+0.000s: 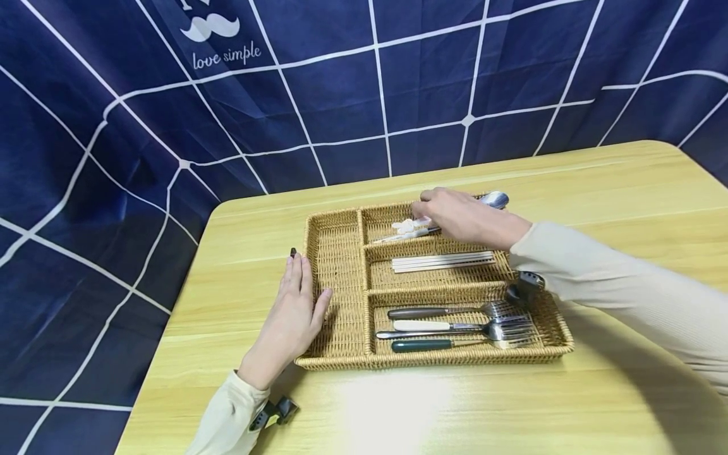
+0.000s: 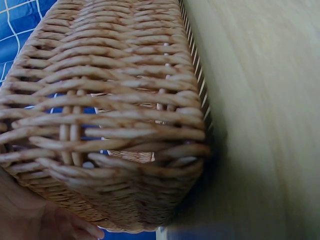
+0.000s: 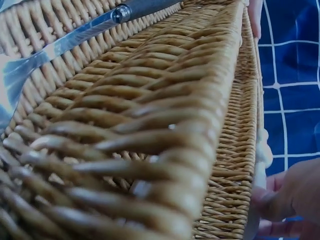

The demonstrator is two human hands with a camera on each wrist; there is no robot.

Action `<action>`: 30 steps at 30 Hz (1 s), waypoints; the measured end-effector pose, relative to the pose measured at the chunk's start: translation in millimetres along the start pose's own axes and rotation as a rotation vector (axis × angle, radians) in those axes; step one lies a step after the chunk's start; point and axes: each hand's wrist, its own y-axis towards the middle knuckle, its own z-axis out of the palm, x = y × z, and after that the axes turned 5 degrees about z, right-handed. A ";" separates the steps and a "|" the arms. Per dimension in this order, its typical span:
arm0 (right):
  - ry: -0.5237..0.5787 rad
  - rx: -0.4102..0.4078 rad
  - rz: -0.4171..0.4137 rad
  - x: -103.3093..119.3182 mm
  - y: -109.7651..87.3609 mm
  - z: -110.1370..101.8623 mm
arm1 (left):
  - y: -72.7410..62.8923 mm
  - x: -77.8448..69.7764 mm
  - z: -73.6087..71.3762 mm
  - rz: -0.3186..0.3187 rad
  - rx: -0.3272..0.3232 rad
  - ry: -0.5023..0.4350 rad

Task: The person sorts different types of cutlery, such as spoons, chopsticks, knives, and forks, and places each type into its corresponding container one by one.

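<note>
A wicker cutlery tray (image 1: 335,363) with compartments lies on the table. My left hand (image 1: 292,309) rests along its left rim, fingers straight, thumb over the inside of the wall. Above the back compartment, my right hand (image 1: 463,218) pinches a spoon; its shiny bowl (image 1: 496,200) sticks out to the right, and the middle is hidden by the hand. A white rabbit-like ornament (image 1: 411,225) shows left of the fingers, over light handles. In the right wrist view, the thumb and fingers (image 3: 280,200) are at a pale piece near the tray rim.
Silvery chopsticks (image 1: 443,261) lie in the middle compartment. The front one holds several forks (image 1: 506,332) with brown, cream, metal and green handles pointing left. A navy cloth (image 1: 341,95) with white lines hangs behind the wooden table (image 1: 256,253).
</note>
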 end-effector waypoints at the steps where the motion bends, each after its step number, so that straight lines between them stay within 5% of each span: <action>1: 0.014 0.019 0.005 -0.2 1.5 0.8 | -0.1 0.1 -0.1 0.000 -0.002 0.000; 14: 0.208 0.166 0.000 -3.1 13.4 12.1 | 0.9 0.3 -1.1 0.010 -0.018 0.001; 24: 0.331 0.288 0.124 -12.9 19.7 11.9 | 1.5 1.4 0.3 0.013 -0.013 -0.004; 30: 0.339 0.237 0.167 -15.5 20.0 18.2 | 0.0 1.9 3.2 0.018 -0.028 -0.005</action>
